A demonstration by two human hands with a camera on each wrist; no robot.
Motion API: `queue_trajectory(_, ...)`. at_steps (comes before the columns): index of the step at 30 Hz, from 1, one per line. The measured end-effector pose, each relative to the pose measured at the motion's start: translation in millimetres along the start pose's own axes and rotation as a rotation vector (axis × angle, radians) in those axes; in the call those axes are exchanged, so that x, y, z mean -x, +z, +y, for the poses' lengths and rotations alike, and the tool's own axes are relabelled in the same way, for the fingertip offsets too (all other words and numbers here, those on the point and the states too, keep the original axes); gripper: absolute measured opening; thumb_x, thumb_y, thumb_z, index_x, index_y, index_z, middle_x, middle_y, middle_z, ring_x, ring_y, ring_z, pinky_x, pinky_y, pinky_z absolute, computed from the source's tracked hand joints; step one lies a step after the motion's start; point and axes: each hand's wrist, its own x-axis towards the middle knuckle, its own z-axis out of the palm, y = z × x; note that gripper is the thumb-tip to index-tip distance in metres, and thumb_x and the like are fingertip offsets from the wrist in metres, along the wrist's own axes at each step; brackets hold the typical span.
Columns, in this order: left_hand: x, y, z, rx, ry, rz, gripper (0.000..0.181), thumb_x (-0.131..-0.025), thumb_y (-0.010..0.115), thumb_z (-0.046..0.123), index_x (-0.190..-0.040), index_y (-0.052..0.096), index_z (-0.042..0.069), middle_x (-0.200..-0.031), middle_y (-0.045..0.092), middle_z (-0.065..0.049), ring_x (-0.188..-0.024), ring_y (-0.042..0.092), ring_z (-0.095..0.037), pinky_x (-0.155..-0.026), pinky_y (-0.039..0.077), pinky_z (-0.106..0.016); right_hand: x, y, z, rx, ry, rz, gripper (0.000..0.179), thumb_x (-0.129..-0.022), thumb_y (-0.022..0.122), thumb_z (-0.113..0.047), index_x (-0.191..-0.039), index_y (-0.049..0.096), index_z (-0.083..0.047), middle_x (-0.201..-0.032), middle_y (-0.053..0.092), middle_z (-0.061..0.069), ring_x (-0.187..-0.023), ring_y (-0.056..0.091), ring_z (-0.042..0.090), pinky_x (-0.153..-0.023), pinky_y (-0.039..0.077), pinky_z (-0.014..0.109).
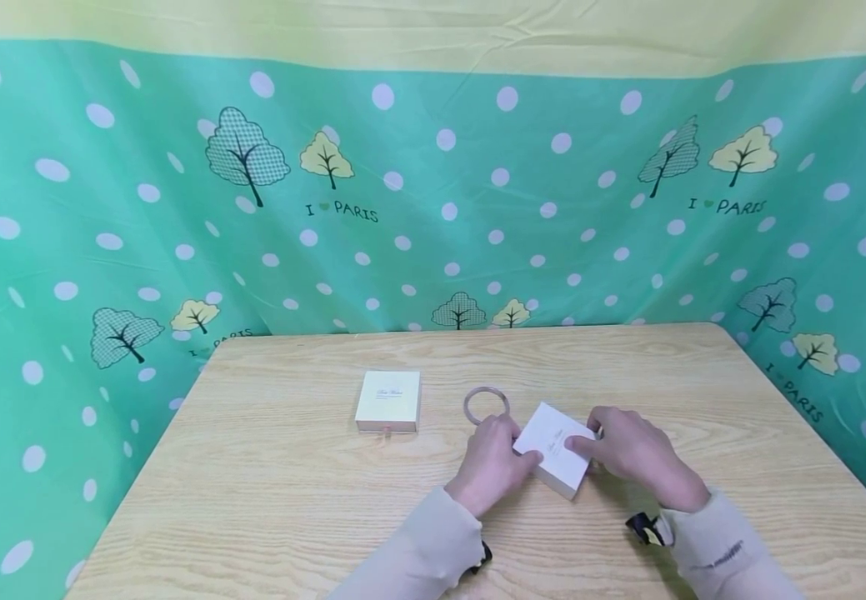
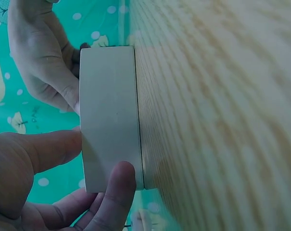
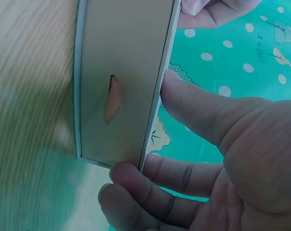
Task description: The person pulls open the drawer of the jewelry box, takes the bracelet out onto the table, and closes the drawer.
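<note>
A small white gift box (image 1: 548, 423) with faint lettering on its lid lies tilted at an angle on the table, right of the middle. My left hand (image 1: 488, 467) grips its left corner, thumb on the lid and fingers at the side. From the right, my right hand (image 1: 638, 454) holds the opposite side, its thumb also on top. The right wrist view shows the box's pinkish drawer end (image 3: 135, 48) with a small pink ribbon tab (image 3: 113, 102). A plain long wall (image 2: 109, 110) of the box faces the left wrist view.
Just behind my left hand lies a round bangle (image 1: 467, 407). A second white box (image 1: 389, 398), its ribbon tab facing me, sits farther left on the wooden table (image 1: 267, 483). Behind the table hangs a green dotted curtain (image 1: 417, 150).
</note>
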Motion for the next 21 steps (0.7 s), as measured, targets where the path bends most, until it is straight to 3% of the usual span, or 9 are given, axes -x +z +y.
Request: queue_trajectory(21,6.2,-4.8,-3.0,0.02,-0.031,-0.016,0.021,-0.076,0.079,0.021,-0.08,0.065,0.006,-0.08,0.056,0.003,-0.068,0.048,-0.008,-0.057,0.041,-0.02,1.7,2.8,-6.8,-0.009,-0.009,-0.005,0.041,-0.084,0.068,-0.047,-0.095,0.062,-0.008,-0.069,0.052,0.003,-0.059,0.047,0.018,-0.047,0.036,0.03)
